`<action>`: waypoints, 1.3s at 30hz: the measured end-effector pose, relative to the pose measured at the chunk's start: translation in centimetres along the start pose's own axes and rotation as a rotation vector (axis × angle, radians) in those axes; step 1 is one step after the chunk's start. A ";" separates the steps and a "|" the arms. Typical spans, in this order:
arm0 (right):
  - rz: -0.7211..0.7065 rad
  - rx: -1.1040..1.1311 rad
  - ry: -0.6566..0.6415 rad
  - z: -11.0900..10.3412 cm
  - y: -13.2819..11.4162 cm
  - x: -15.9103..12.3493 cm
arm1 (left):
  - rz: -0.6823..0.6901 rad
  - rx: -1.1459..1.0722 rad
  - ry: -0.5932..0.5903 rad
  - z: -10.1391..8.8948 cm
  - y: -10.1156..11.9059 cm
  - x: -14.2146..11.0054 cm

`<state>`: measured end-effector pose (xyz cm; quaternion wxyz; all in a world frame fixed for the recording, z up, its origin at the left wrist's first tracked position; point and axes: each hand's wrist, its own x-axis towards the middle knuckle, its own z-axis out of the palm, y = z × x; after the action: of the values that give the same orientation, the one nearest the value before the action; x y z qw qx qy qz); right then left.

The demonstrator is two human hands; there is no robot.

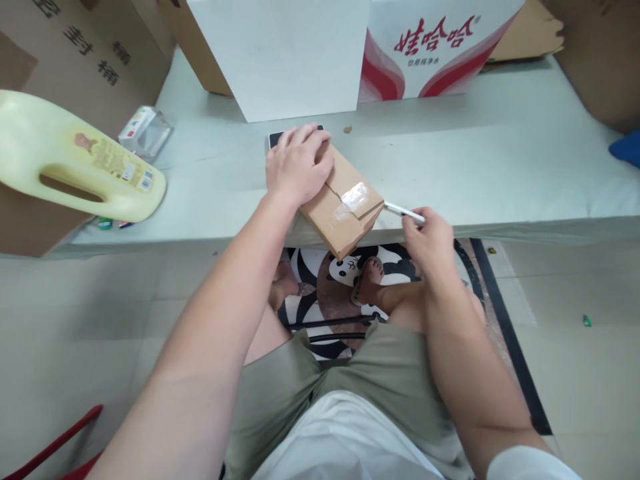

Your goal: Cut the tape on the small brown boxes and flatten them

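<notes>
A small brown cardboard box (320, 213) with clear tape over its flap lies slanted at the table's front edge, one corner jutting out past it. My left hand (299, 163) is closed over the box's far left end, pressing it down with the fingers bent over the edge. In my closed right hand (430, 240) is a slim white utility knife (397, 209), whose tip meets the box's right corner. Whether the tip is inside the cardboard cannot be seen. Behind my left hand a flat black object with a white rim (273, 139) peeks out, mostly hidden.
White cartons (295, 60), one with red lettering (435, 40), stand at the table's back. A yellow jug (115, 160) and a clear plastic box (146, 132) are at left, near a large brown carton (85, 47). Something blue (625, 148) shows at the right edge.
</notes>
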<state>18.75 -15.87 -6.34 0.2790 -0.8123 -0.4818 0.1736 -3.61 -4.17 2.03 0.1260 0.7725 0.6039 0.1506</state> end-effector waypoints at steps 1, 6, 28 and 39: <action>-0.022 0.048 0.079 -0.6 0.2 -0.5 | -0.008 -0.014 0.000 0.0 0.0 0.0; -0.251 0.523 0.330 -2.4 0.7 -3.5 | -0.001 -0.133 0.029 0.7 -0.1 0.6; -0.792 0.462 0.243 -2.4 -1.0 -7.9 | -0.006 -0.232 0.061 1.3 -0.1 1.5; -0.699 0.459 0.238 -1.9 -2.3 -8.7 | -0.013 -0.147 0.077 1.4 0.3 1.4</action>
<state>14.04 -23.22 -3.30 0.5481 -0.5314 -0.6413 0.0767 -2.52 -2.93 0.98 0.1600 0.7508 0.6008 0.2232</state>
